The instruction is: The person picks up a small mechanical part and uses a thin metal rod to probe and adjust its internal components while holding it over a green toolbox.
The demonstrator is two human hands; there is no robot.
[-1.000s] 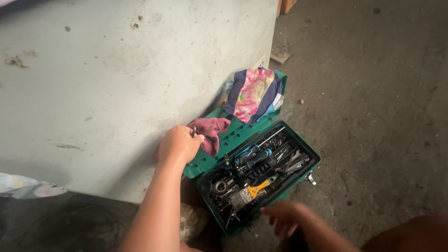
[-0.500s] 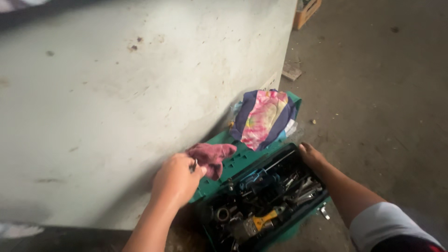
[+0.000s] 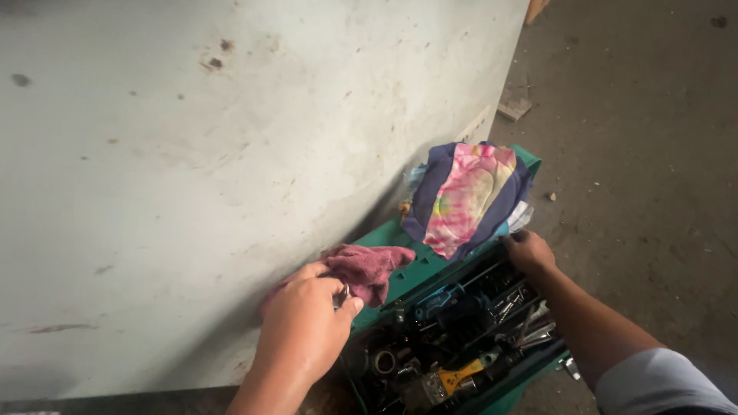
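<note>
Left hand (image 3: 307,327) clenched on maroon rag (image 3: 369,269), small metal item pinched beneath, rag draped over toolbox (image 3: 415,265) lid edge. Right hand (image 3: 529,252) rested on toolbox far rim, grip unclear. Best: steady box, lift rag clear of tools (image 3: 461,338).

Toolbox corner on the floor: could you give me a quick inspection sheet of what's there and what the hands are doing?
Surface: bare grey concrete floor, a few small bits of debris.
Job's things: open green toolbox full of metal tools; maroon rag on its lid.
Clutter: pink and navy cloth bundle on the lid's far end.
Hands: left hand at the maroon rag, a small metal piece between its fingers; right hand on the toolbox's far edge.
Cables: nothing seen.
Surroundings: large scuffed pale panel beside the toolbox.
</note>
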